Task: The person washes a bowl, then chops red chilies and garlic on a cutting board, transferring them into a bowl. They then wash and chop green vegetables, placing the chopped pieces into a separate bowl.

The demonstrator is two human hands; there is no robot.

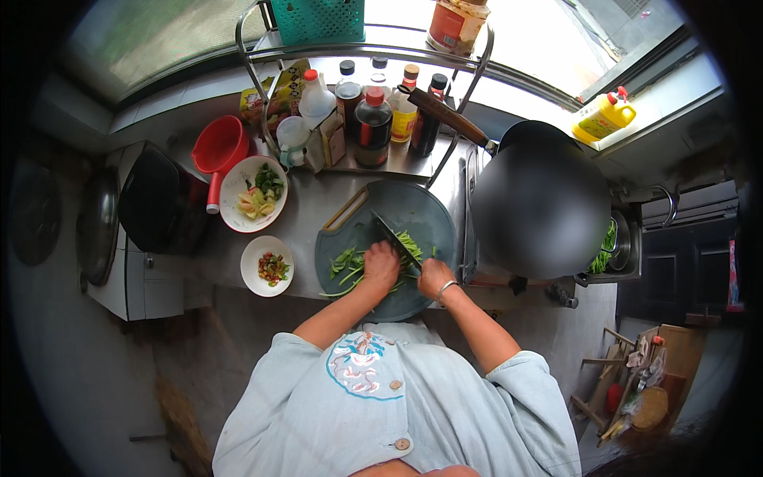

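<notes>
On a round grey-green cutting board (425,207) lie green vegetable stems (348,274), with a heap of short cut pieces (410,242) beside the blade. My right hand (435,277), a bracelet at its wrist, is closed round the handle of a kitchen knife (393,238). The dark blade slants across the board, away and to the left. Just left of the blade, my left hand (381,266) presses down with bent fingers, holding the stems against the board. Its fingertips are partly hidden.
Left of the board stand a small bowl of chopped peppers (273,270), a larger bowl of sliced ingredients (245,208) and a red ladle (221,145). Bottles (373,127) line the back under a metal rack. At right is a large dark wok (540,211), near a sink (632,250).
</notes>
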